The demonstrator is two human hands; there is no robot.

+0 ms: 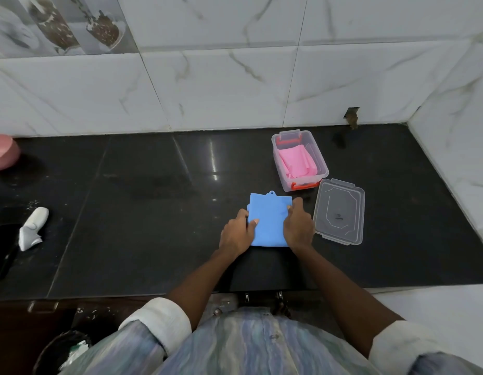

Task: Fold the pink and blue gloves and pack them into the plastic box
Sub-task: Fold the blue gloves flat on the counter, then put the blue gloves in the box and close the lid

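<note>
Both hands are pressing flat on the blue glove [268,223] on the dark desk [143,212], left hand [236,234] and right hand [298,226] at opposite edges; pink glove [297,161] is sitting in the plastic box [323,169]. Risk: springy material is likely unfolding once released, then bunching against the box rim

Folded blue glove [268,223] flat on counter, pink glove [298,161] (crumpled) inside open plastic box [320,158]
</note>
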